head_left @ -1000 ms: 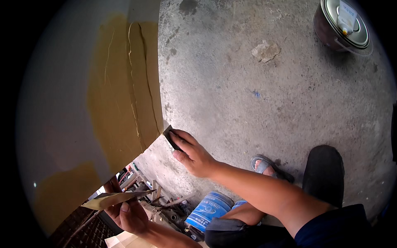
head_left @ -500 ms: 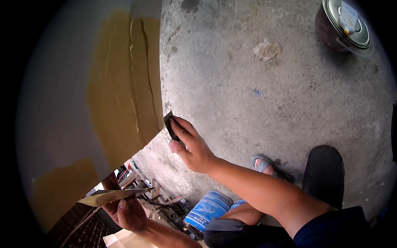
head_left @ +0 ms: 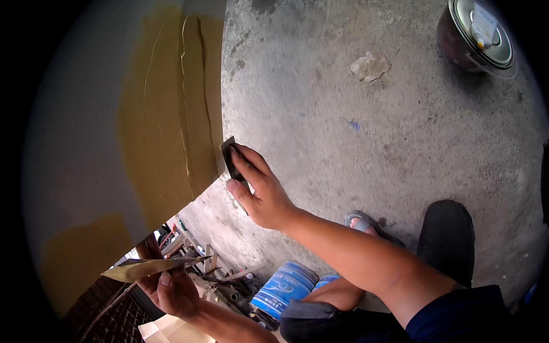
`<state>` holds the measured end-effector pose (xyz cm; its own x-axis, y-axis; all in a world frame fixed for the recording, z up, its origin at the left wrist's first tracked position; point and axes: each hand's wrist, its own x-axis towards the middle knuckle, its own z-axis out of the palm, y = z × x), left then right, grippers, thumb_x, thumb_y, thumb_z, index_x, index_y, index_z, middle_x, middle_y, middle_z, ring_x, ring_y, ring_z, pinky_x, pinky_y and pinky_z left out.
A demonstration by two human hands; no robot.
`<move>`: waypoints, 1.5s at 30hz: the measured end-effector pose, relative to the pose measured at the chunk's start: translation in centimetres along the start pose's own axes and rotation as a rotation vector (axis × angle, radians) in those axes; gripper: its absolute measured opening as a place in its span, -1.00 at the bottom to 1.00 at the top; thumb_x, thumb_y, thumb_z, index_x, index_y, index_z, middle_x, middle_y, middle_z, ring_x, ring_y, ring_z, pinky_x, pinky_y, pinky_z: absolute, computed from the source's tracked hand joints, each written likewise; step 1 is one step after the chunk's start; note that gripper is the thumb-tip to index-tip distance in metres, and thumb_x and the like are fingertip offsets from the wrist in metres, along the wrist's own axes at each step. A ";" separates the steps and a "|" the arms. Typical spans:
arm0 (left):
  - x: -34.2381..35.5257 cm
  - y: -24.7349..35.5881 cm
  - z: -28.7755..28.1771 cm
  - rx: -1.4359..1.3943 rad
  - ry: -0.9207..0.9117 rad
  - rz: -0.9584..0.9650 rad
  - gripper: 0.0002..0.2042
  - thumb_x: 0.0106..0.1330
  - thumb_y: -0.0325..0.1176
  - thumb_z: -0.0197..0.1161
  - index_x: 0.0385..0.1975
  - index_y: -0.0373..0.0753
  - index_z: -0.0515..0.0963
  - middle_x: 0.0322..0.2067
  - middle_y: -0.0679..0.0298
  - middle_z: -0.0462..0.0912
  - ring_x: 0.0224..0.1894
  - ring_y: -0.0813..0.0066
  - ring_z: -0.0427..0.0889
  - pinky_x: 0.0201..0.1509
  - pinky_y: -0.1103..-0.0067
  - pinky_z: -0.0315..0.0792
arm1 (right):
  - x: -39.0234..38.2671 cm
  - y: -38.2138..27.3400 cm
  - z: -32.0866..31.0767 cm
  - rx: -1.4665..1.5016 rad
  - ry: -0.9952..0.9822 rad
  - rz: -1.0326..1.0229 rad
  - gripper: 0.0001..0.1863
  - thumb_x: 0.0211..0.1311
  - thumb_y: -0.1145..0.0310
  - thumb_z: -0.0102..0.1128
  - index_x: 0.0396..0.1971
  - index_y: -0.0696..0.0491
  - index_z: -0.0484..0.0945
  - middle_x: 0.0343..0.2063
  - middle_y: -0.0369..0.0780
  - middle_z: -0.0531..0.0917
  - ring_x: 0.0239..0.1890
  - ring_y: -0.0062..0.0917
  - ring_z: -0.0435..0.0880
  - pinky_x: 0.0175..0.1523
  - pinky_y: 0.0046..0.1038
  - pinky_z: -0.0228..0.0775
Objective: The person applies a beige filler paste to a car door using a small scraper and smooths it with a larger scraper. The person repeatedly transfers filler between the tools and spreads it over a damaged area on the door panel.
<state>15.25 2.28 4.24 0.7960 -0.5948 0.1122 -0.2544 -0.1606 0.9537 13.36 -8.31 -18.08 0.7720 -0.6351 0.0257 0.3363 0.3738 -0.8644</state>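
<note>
A large grey panel [head_left: 80, 143] stands on the left, with a wide patch of mustard-yellow putty [head_left: 151, 126] along its right side. Raised ridges run lengthwise through that putty. My right hand [head_left: 256, 186] grips a small dark scraper [head_left: 230, 160], fingers along one side and thumb on the other; its blade is at the panel's right edge. Lower left, my left hand [head_left: 174, 292] pinches a flat putty knife [head_left: 197, 260] from below. A thick smear of yellow putty [head_left: 137, 270] lies on that blade.
A lidded metal pail [head_left: 466, 43] with a tube [head_left: 483, 26] on top stands far right on the concrete floor [head_left: 320, 143]. A flat pale chunk [head_left: 370, 67] lies nearby. Blue tins [head_left: 286, 288], scrap wood [head_left: 214, 260] and cardboard [head_left: 171, 330] are below. My sandalled foot [head_left: 363, 223] is near.
My right hand and its scraper have shifted slightly up and left along the panel's edge. My left hand with the putty-laden knife has moved a little left.
</note>
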 end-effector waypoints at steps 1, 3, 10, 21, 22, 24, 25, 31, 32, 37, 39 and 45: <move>0.3 -0.1 0.4 -0.001 0.004 0.001 -0.39 0.17 -0.64 0.01 0.30 -0.20 0.20 0.36 -0.09 0.01 0.43 0.02 -0.07 0.17 0.34 0.42 | 0.6 -0.5 0.4 -0.032 0.001 -0.017 -0.46 0.32 0.28 0.08 0.20 0.27 0.27 0.21 0.01 0.26 0.25 -0.16 0.30 0.30 -0.34 0.17; 0.3 0.0 0.5 -0.007 0.033 -0.029 -0.41 0.17 -0.64 0.02 0.28 -0.19 0.24 0.37 -0.08 0.00 0.44 0.01 -0.09 0.18 0.31 0.41 | 0.2 -0.9 1.5 -0.057 0.028 -0.037 -0.45 0.32 0.27 0.08 0.20 0.27 0.27 0.21 0.02 0.26 0.24 -0.14 0.29 0.30 -0.33 0.17; -0.3 -0.3 2.0 0.044 0.126 -0.026 -0.44 0.16 -0.61 0.07 0.25 -0.20 0.28 0.36 -0.17 -0.02 0.40 -0.13 -0.01 0.28 0.20 0.28 | -6.4 -0.1 -2.1 0.009 -0.230 0.127 -0.46 0.26 0.29 0.14 0.19 0.19 0.33 0.22 -0.02 0.29 0.21 -0.18 0.34 0.27 -0.31 0.22; -7.3 -0.6 10.5 -0.431 0.533 -0.348 -0.49 0.16 -0.67 -0.08 0.18 -0.30 0.20 0.10 -0.05 0.43 0.14 0.07 0.46 0.22 0.22 0.39 | -3.7 -12.2 -9.8 0.242 -0.669 -0.180 -0.58 0.06 0.38 0.34 -0.02 0.07 0.59 0.12 -0.05 0.44 0.15 -0.21 0.44 0.18 -0.30 0.33; -7.5 -0.5 10.6 -0.405 0.524 -0.365 -0.50 0.17 -0.67 -0.08 0.18 -0.30 0.20 0.10 -0.05 0.42 0.14 0.07 0.46 0.23 0.21 0.38 | -3.8 -12.0 -9.9 0.129 -0.653 -0.263 -0.59 0.05 0.40 0.34 -0.02 0.04 0.60 0.11 -0.09 0.45 0.11 -0.24 0.45 0.16 -0.32 0.35; -7.9 0.0 11.0 -0.499 0.578 -0.365 -0.48 0.14 -0.71 -0.06 0.17 -0.32 0.18 0.07 -0.11 0.44 0.15 0.08 0.44 0.26 0.19 0.32 | -4.2 -12.2 -10.2 0.052 -0.657 -0.241 -0.58 0.03 0.41 0.34 -0.03 0.04 0.60 0.09 -0.12 0.46 0.10 -0.25 0.45 0.15 -0.29 0.33; -8.2 0.1 11.0 -0.535 0.585 -0.347 -0.48 0.14 -0.70 -0.06 0.17 -0.32 0.18 0.07 -0.11 0.44 0.15 0.08 0.44 0.26 0.18 0.31 | -4.6 -11.8 -10.5 0.014 -0.669 -0.216 -0.58 0.03 0.40 0.34 -0.03 0.04 0.60 0.09 -0.13 0.47 0.10 -0.25 0.45 0.15 -0.30 0.33; -8.0 2.5 12.2 -0.559 0.518 -0.216 -0.44 0.18 -0.68 -0.08 0.24 -0.30 0.12 0.12 -0.06 0.41 0.19 0.08 0.41 0.25 0.09 0.32 | -6.2 -12.0 -14.0 0.024 -0.517 0.254 -0.57 0.22 0.37 0.18 0.10 0.10 0.46 0.11 -0.11 0.46 0.12 -0.32 0.47 0.17 -0.31 0.35; -8.2 2.5 12.1 -0.542 0.526 -0.195 -0.45 0.18 -0.69 -0.08 0.24 -0.28 0.12 0.12 -0.06 0.41 0.19 0.09 0.41 0.26 0.10 0.31 | -5.9 -12.3 -14.8 0.243 -0.329 0.450 -0.53 0.22 0.35 0.18 0.13 0.12 0.41 0.10 -0.08 0.47 0.10 -0.32 0.50 0.16 -0.27 0.37; -8.9 3.0 12.9 -0.531 0.569 -0.025 -0.46 0.21 -0.70 -0.09 0.23 -0.20 0.15 0.13 -0.02 0.41 0.20 0.10 0.39 0.25 0.09 0.30 | -6.2 -17.1 -16.1 0.681 -0.459 0.652 -0.58 0.20 0.50 0.15 0.07 0.22 0.40 -0.04 -0.12 0.58 -0.01 -0.49 0.57 0.17 -0.39 0.36; -9.5 3.3 13.4 -0.535 0.565 0.001 -0.44 0.22 -0.69 -0.08 0.26 -0.13 0.16 0.16 0.01 0.40 0.21 0.11 0.39 0.22 0.08 0.33 | -6.7 -18.3 -14.9 0.523 -0.614 0.625 -0.59 0.22 0.51 0.15 0.07 0.25 0.39 -0.05 -0.12 0.58 0.01 -0.52 0.55 0.16 -0.45 0.36; -10.9 3.0 14.2 -0.479 0.246 0.109 -0.53 0.32 -0.61 -0.03 0.26 -0.21 0.23 0.17 0.06 0.38 0.21 0.21 0.39 0.24 0.23 0.31 | -5.8 -19.9 -12.6 0.348 -0.662 0.551 -0.59 0.23 0.53 0.14 0.06 0.20 0.30 -0.04 -0.14 0.53 0.04 -0.52 0.49 0.14 -0.43 0.35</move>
<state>-2.02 -2.89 1.92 0.8987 -0.3769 0.2242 -0.1093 0.3026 0.9468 -4.56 -20.59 -7.36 0.9855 0.1672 0.0302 -0.1089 0.7580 -0.6431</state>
